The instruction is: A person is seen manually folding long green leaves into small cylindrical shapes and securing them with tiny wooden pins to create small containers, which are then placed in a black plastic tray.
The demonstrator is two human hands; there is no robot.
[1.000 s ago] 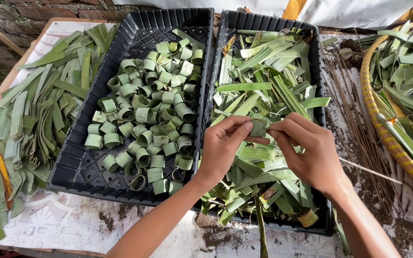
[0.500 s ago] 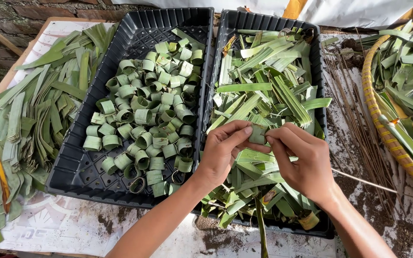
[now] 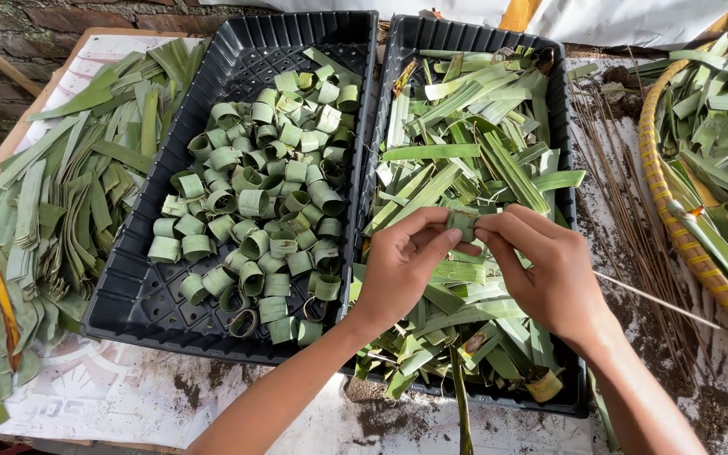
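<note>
My left hand (image 3: 402, 265) and my right hand (image 3: 541, 270) meet above the right black tray (image 3: 410, 50). Both pinch a small green leaf strip (image 3: 463, 222), curled between the fingertips. A thin stick (image 3: 650, 299) runs out to the right from under my right hand. Under the hands lie loose flat leaf strips (image 3: 465, 160) that fill the right tray. The left black tray (image 3: 141, 299) holds several rolled green leaf rings (image 3: 263, 211).
A heap of long flat leaves (image 3: 52, 202) lies left of the trays on a printed white sheet (image 3: 94, 388). A woven yellow-rimmed basket (image 3: 659, 202) with more leaves sits at the right. Thin sticks (image 3: 612, 160) and dark soil cover the table between.
My hands have closed in on the leaf strip and turned it a little; the strip is more tightly curled between the fingertips than a second ago.
</note>
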